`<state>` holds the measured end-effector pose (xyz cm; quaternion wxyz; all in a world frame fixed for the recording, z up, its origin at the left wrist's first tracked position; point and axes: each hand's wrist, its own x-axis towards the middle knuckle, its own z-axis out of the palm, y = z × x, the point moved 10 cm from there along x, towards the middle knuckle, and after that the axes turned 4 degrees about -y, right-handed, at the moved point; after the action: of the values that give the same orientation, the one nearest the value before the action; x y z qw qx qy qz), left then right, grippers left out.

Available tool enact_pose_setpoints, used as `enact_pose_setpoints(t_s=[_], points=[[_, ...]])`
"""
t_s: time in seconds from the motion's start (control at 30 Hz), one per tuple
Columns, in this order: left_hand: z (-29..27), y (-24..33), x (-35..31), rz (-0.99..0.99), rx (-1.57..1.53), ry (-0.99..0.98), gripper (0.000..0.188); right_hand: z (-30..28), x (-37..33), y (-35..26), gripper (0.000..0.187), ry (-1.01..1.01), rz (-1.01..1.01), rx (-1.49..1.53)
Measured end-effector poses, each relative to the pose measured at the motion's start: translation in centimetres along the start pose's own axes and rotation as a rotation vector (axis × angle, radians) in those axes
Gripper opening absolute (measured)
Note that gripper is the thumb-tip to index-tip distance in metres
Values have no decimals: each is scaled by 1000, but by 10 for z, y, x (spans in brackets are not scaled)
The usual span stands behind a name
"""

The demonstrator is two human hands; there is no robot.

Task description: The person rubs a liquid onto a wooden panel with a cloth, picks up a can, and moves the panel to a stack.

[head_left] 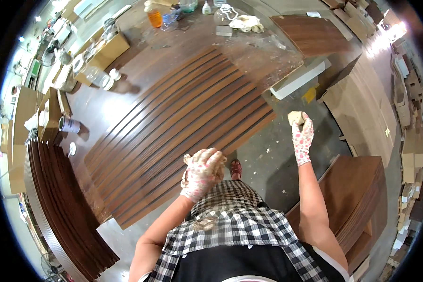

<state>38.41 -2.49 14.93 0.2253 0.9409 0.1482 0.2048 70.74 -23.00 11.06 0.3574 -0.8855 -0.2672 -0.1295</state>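
Note:
Dark brown wooden slats (174, 136) lie side by side on a brown worktable (145, 61), with narrow gaps between them. At their near edge, my left hand (201, 176), in a white glove with pink dots, is closed around a crumpled brownish rag (187, 159). Off to the right, past the slat ends, my right hand (303, 138) wears a matching glove. It pinches a small cream-coloured wad (295, 117) between thumb and fingers, held out over the floor. Whether the wad is cloth or sponge cannot be made out.
A stack of dark slats (63, 207) stands at the left. Along the table's far side are an orange liquid bottle (153, 15), a white cloth (246, 23) and a cardboard box (110, 51). A can (69, 125) sits at the left edge. Brown panels (350, 188) stand at the right.

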Motion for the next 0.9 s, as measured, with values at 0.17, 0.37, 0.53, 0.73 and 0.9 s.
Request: enact_pose_setpoints(t_s=[0.17, 0.37, 0.53, 0.73, 0.9], points=[[93, 51, 65, 219, 158, -356, 48, -45, -30, 40, 49, -76, 196, 140], [143, 48, 125, 398, 634, -451, 62, -33, -74, 3, 51, -60, 346, 653], [30, 8, 35, 274, 273, -465, 61, 1, -33, -70, 51, -84, 320, 618], [-76, -127, -174, -286, 267, -356, 69, 122, -14, -181, 44, -185, 90, 733], [-172, -189, -329, -874, 382, -84, 57, 160, 6, -216, 51, -173, -18, 534]])
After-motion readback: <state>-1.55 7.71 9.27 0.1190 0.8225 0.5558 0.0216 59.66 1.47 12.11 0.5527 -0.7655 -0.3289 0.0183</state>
